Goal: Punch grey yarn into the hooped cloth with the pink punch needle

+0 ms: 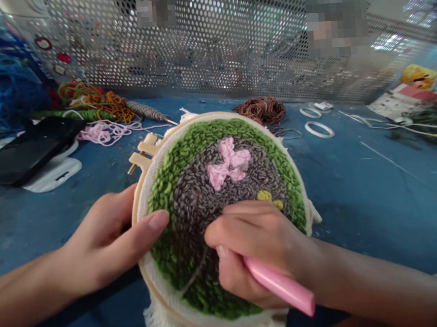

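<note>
A round wooden embroidery hoop [142, 180] holds white cloth with frayed edges, tilted up towards me. Its stitched face has a green looped border [168, 186], a dark grey-brown middle [194, 189], a pink flower shape [229, 164] and small yellow patches [265, 196]. My left hand [114, 239] grips the hoop's left rim, thumb on the front, other fingers behind. My right hand [257, 250] is closed around a pink-handled tool [281, 285] over the grey middle; the tool's tip is hidden. A loose grey strand [195, 274] trails across the lower left stitches.
A black phone [28, 150] and blue yarn [7, 92] lie left. Orange yarn [113, 107], pink yarn [101, 132] and brown yarn [261, 110] lie beyond the hoop. White rings [319, 129] sit right on the blue table [353, 190]. A perforated metal panel [205, 60] stands behind.
</note>
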Demonstrator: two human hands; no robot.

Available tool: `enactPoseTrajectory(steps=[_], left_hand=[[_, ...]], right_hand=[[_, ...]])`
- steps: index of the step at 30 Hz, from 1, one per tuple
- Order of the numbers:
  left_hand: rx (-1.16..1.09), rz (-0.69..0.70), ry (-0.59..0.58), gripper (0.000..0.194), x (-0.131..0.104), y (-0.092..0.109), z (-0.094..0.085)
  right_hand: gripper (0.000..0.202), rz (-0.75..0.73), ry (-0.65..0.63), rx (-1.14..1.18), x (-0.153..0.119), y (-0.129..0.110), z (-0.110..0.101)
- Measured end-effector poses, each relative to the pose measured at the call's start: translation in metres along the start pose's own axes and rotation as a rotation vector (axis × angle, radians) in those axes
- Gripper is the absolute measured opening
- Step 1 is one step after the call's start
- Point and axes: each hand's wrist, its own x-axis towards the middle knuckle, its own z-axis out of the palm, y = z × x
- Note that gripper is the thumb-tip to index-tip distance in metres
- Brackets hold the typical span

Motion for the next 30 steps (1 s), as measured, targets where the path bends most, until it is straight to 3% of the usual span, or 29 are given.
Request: enactPoseTrajectory(steps=[1,3,6,9,11,17,21,25,28,30], left_hand=[[0.022,0.005,-0.005,0.020,0.000,0.000,0.000],[0.018,-0.003,-0.029,0.019,0.001,-0.001,0.000],[-0.039,-0.047,-0.068,0.019,0.005,-0.002,0.000],[-0.026,-0.087,-0.057,0.021,0.007,0.001,0.001],[-0.008,-0.108,-0.028,0.024,0.007,0.004,0.002],[0.004,-0.122,0.019,0.028,0.007,0.010,0.005],[-0.003,-0.110,0.018,0.033,0.006,0.008,0.005],[-0.012,-0.133,0.012,0.036,0.006,0.006,0.003],[0.006,-0.112,0.003,0.037,0.006,0.005,0.002],[0.010,-0.117,-0.008,0.033,0.006,0.005,0.001]], right_hand=[[0.009,0.029,-0.023,0.019,0.002,0.001,0.001],[0.013,0.223,-0.002,0.191,0.004,0.005,-0.003],[0.021,0.454,0.186,0.543,0.001,0.012,-0.013],[0.021,0.483,0.380,0.726,-0.005,0.017,-0.020],[0.020,0.472,0.430,0.779,-0.009,0.018,-0.021],[0.019,0.467,0.167,0.629,-0.013,0.007,-0.021],[0.021,0.395,0.256,0.448,-0.016,0.008,-0.024],[0.020,0.317,0.301,0.416,-0.021,0.009,-0.024],[0.022,0.286,0.278,0.488,-0.021,0.003,-0.025],[0.023,0.268,0.182,0.495,-0.018,-0.003,-0.026]])
